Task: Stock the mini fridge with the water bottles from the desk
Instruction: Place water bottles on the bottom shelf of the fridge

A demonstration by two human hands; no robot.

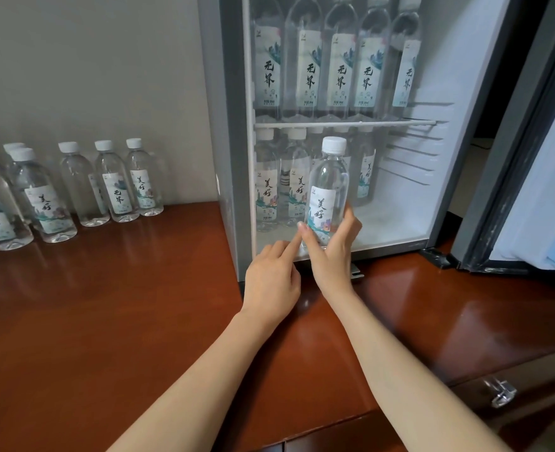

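Right hand [331,252] grasping clear plastic white-capped water bottle [330,187], upright at grey mini fridge [233,158] lower front; left hand [271,282] grasps nothing, index fingertip touching bottle.

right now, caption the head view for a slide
Right hand holds a bottle upright at the open fridge; left hand touches it with one finger.

Gripping the upright water bottle [328,190] low down with the right hand [331,246], at the front of the mini fridge [230,125]. Touching its label with the left hand [272,275], index finger straight. Above both hands, 5 bottles on the wire shelf [344,124]. Left of the left hand, spare bottles [116,184] standing on the counter [106,305].
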